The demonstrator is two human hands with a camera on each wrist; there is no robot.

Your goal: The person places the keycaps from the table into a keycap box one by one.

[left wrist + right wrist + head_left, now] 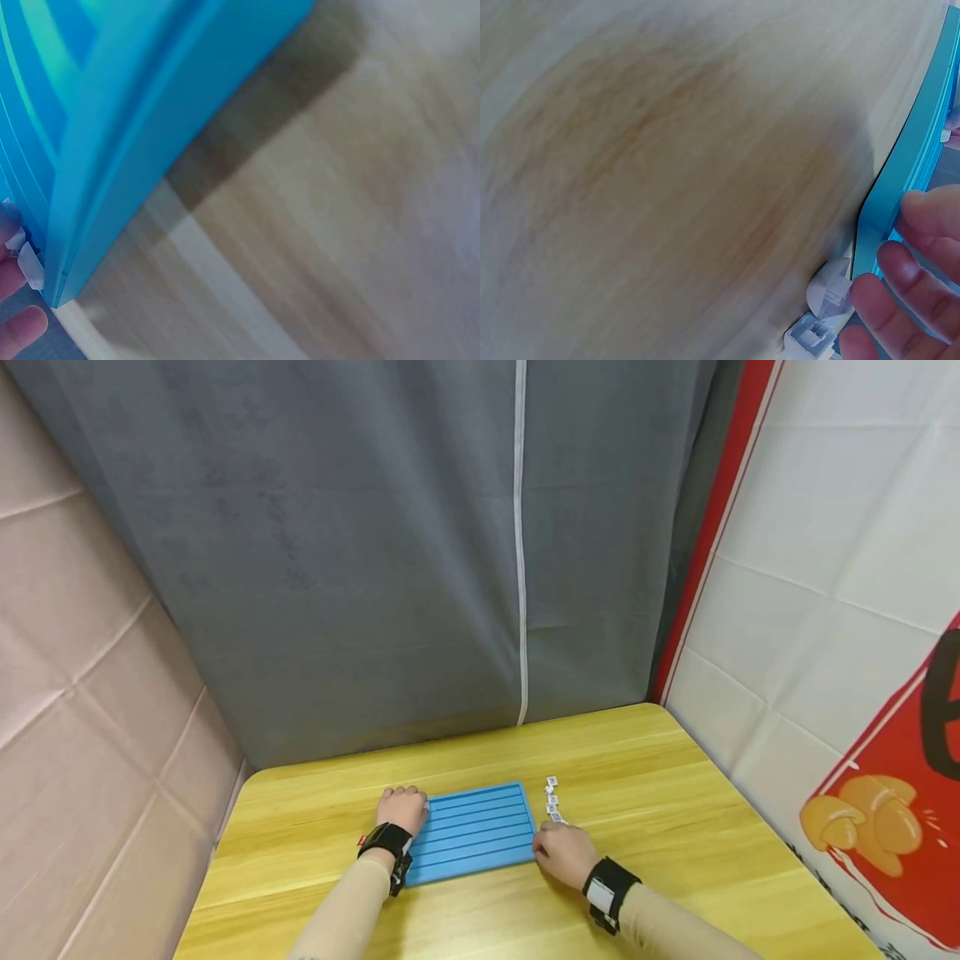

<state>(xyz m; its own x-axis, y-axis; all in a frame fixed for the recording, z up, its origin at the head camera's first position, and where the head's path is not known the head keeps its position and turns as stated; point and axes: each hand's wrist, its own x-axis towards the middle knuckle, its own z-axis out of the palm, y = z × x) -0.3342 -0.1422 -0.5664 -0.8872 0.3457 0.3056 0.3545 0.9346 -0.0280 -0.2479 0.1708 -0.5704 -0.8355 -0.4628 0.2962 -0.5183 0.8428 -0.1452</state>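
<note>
A blue ridged tray [472, 833] lies on the table. At its upper left corner is my left hand [402, 810]. Small white pieces [30, 266] sit at that hand's fingertips against the tray's corner; its thumb [24, 324] is a little apart from them, and most of the hand is out of the left wrist view. Whether the fingers pinch a piece cannot be told. My right hand [566, 853] is at the tray's right edge, its loosely curved fingers [900, 262] touching or very near the rim. Beside those fingertips lie white marked tiles [810, 336].
A loose column of small white tiles [552, 799] runs up the wooden table [637, 777] right of the tray. A small red tag [362, 840] shows by the left wrist. A grey curtain [360, 568] hangs behind the table, with cloth walls at both sides.
</note>
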